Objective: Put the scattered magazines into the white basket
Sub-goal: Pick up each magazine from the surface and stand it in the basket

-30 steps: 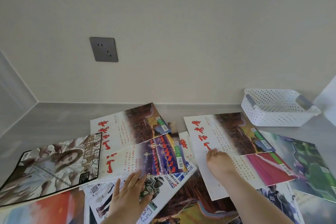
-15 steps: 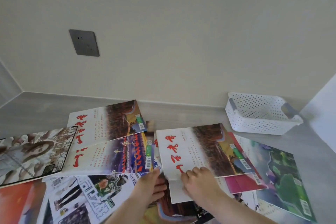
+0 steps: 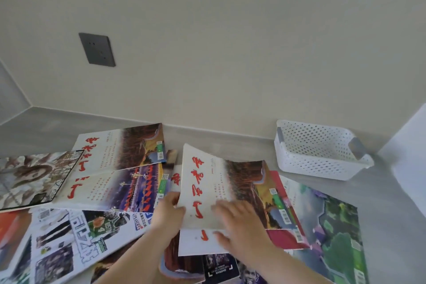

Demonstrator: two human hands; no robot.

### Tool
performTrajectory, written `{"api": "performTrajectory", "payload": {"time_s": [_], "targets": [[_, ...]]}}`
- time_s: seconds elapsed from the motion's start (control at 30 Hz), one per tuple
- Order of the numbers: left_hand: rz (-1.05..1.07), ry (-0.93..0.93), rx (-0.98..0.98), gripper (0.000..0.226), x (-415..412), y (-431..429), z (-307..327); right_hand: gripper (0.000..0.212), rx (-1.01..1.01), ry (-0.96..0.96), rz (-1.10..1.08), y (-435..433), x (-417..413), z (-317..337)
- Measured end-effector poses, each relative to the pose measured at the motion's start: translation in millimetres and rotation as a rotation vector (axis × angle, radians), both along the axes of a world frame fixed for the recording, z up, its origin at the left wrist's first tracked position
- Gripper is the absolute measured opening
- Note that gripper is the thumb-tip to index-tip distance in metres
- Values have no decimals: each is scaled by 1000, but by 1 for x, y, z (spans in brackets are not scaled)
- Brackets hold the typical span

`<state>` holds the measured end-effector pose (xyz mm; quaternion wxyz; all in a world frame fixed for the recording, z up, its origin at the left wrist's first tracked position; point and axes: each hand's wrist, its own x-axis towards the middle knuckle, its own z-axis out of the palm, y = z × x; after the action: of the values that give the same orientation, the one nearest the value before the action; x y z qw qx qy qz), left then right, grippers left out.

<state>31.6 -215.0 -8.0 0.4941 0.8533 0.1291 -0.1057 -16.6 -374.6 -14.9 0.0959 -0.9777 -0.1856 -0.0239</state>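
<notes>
Both hands are on the red-lettered magazine (image 3: 221,182), a white cover with red characters and a reddish landscape. It is raised off the pile at its left side, its cover bowed, its right part resting on a red-covered magazine (image 3: 283,240). The left hand (image 3: 169,212) has its grip closed on the near left corner, thumb on top. The right hand (image 3: 239,226) is blurred; its fingers lie across the cover by the near edge with the thumb under that edge, so its grip looks like a pinch on the same magazine.

The white basket (image 3: 311,159) stands upright on the grey tabletop (image 3: 380,191) at the far right, near the wall and apart from the magazines.

Further left lie a twin of the lifted cover (image 3: 119,145), a flag-scene magazine (image 3: 110,189), a sepia portrait magazine (image 3: 32,180) and a basketball magazine (image 3: 92,233), overlapping. A green landscape magazine (image 3: 334,226) lies at the right. A grey wall socket (image 3: 96,49) sits above.
</notes>
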Motion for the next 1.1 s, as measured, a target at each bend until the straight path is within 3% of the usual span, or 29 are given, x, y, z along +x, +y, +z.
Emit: {"api": "performTrajectory", "payload": {"time_s": [0.23, 0.37, 0.43, 0.5, 0.57, 0.73, 0.9, 0.97, 1.1], "targets": [[-123, -316, -9, 25, 32, 6, 74, 80, 543, 38, -410, -70, 64, 58], [-248, -435, -39, 41, 51, 3, 125, 86, 513, -87, -512, -102, 81, 93], [-326, -473, -17, 43, 62, -4, 148, 62, 528, -47, -497, -118, 86, 105], [-391, -534, 19, 43, 72, -15, 169, 25, 724, 102, -439, -130, 85, 116], [-450, -607, 39, 42, 80, -28, 189, 18, 841, 114, -415, -143, 85, 123], [-420, -704, -257, 29, 107, -72, 228, 17, 1140, -146, -481, -175, 85, 151], [-290, -639, -600, 14, 125, -137, 228, 8, 1105, -540, -624, -213, 91, 177], [-268, -601, -669, 23, 131, -163, 221, 7, 1153, -602, -664, -230, 95, 180], [-244, -503, -614, 41, 140, -211, 193, 8, 1278, -596, -741, -256, 103, 173]]}}
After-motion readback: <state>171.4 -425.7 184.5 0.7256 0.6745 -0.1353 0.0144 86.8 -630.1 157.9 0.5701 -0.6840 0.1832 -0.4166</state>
